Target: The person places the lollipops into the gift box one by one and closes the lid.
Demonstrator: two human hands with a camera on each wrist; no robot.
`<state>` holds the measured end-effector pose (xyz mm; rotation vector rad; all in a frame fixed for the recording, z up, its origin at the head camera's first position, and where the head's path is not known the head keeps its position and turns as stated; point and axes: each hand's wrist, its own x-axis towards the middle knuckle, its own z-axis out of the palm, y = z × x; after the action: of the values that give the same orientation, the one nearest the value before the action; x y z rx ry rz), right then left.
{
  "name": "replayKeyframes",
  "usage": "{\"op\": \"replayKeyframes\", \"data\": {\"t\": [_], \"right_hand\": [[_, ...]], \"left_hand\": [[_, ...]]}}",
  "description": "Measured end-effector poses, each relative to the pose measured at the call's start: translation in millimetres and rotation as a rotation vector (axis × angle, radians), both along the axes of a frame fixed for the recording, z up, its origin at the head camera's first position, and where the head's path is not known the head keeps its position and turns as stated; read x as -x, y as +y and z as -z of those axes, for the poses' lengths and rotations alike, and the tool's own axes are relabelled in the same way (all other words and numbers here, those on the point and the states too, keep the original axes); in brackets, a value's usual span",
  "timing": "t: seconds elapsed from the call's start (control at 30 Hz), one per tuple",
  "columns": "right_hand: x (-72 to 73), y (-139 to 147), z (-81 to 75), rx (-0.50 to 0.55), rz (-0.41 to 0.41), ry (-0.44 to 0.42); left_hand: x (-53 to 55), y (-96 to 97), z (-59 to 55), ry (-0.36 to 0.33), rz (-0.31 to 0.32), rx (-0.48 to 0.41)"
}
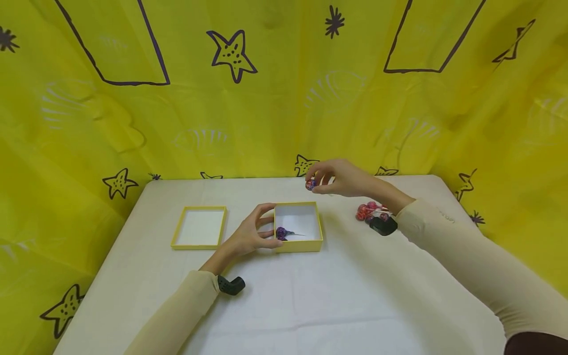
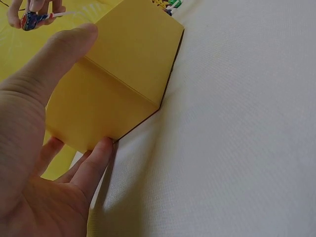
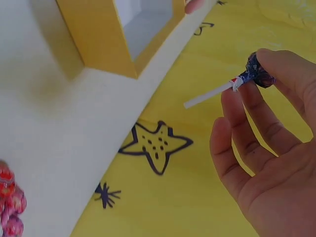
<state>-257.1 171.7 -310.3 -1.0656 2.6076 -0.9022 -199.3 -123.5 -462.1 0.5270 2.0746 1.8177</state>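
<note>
My left hand (image 1: 250,234) holds the left side of an open yellow box (image 1: 299,246), thumb at the front wall and fingers spread along the side. Inside the box, dark purple wrapped lollipops (image 1: 281,233) lie at the left end, a stick pointing right. Above and behind the box's right back corner, my right hand (image 1: 341,177) pinches another lollipop (image 3: 254,71) by its wrapped head. This one has a dark blue and red wrapper, and its white stick juts out free in the right wrist view.
A shallow yellow-rimmed lid (image 1: 199,228) with a white inside lies left of the box. Several red and pink lollipops (image 1: 366,211) are heaped right of the box, partly behind my right wrist camera. A yellow curtain (image 1: 275,108) with starfish drawings hangs behind the white table (image 1: 337,305).
</note>
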Motion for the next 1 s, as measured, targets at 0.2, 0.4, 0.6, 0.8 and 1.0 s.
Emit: {"op": "replayKeyframes", "data": {"t": [0.2,0.4,0.6,0.8,1.0], "right_hand": [[1.0,-22,15.7,0.030,-0.050,-0.033],[-0.1,-37,34.5,0.055,-0.084,-0.070],[-2.2,-46,53.8,0.057,-0.085,-0.112],[-2.7,-53,73.1,0.040,-0.085,-0.114],[-4.8,-58,85.6,0.050,-0.123,-0.066]], "left_hand": [[0.2,0.0,0.6,-0.009,-0.007,-0.006],[0.2,0.3,0.7,-0.006,-0.012,0.007],[0.7,1.1,-0.1,-0.019,-0.002,-0.038],[1.3,1.1,-0.3,-0.005,0.007,-0.036],[1.6,0.5,0.1,-0.005,0.013,-0.047]]}}
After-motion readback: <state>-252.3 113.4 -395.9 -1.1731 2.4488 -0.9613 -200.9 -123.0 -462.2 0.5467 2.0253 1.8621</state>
